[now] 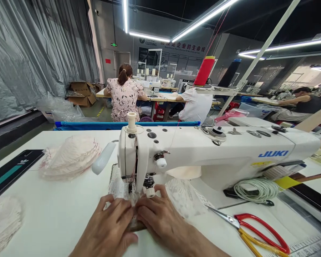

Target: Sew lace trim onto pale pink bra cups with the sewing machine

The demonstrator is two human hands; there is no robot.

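Observation:
Both hands are at the needle of a white sewing machine [187, 142], on sheer white lace fabric [183, 196]. My left hand [108, 223] lies just left of the needle, its fingers bent and closed on the lace, thumb low at the front. On the other side, my right hand [162, 217] pinches the lace close to the presser foot [130, 187]. The two hands' fingertips nearly meet. What lies beneath the fingers is hidden. Lace spreads out both left of the foot and behind my right hand.
Scissors [235, 223] with red and yellow handles lie right of my hands. Stacks of white cut pieces, one farther back [71, 157] and one nearer [4, 223], sit at left. A coiled cord [254, 189] rests by the machine's base. Several people work at tables beyond.

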